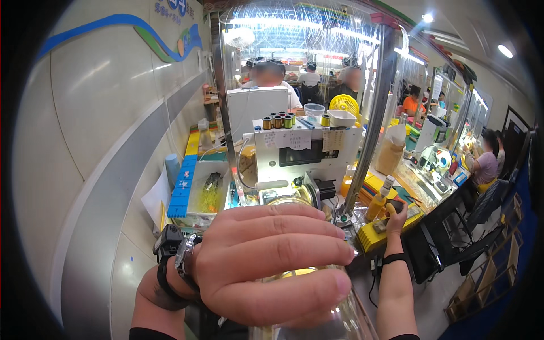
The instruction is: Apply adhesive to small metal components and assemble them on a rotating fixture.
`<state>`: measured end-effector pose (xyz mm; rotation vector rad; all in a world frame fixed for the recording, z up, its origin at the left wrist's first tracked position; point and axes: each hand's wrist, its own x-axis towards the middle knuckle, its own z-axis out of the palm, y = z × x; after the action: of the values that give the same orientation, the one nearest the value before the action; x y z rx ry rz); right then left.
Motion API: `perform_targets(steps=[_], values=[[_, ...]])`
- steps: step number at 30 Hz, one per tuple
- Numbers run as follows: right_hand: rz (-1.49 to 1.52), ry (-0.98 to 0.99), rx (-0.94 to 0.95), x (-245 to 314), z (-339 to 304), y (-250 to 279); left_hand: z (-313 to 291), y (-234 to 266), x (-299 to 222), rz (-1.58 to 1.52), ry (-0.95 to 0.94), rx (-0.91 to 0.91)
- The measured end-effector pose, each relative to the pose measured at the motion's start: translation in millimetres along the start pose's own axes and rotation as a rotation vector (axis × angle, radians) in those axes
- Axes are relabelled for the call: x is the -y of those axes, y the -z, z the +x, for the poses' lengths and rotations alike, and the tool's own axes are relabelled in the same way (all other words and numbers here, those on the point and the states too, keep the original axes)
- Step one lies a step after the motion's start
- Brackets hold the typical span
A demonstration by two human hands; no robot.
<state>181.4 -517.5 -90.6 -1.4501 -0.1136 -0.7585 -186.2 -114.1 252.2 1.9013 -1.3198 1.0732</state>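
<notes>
My left hand (272,255) is large in the foreground, its back toward me and its fingers stretched out side by side to the right. Below it shows a clear, shiny thing (345,317), partly covered, so I cannot tell its kind or whether the hand touches it. Off to the right, my right hand (396,218) has its fingers closed around a small dark object (394,205), mostly hidden by the hand. Just left of it stands a clear bottle of amber liquid (375,206). A white machine (266,156) with a dark screen stands behind my left hand.
Several thread spools (277,122) and a white tub (342,118) sit on the machine. At left is a white tray (195,192) of yellow-green and dark strands beside a blue strip (182,187). A metal post (371,113) rises near my right hand. Other people work farther back.
</notes>
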Motion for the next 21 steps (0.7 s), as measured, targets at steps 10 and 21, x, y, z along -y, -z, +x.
perform_targets(steps=[10,21], values=[[-0.03,-0.014,-0.005,9.7,-3.7,-0.6,2.5,11.9,0.7,0.088,-0.032,0.049],[-0.047,-0.021,0.001,7.1,-2.7,-1.0,8.3,26.2,-10.4,0.102,-0.004,0.089]])
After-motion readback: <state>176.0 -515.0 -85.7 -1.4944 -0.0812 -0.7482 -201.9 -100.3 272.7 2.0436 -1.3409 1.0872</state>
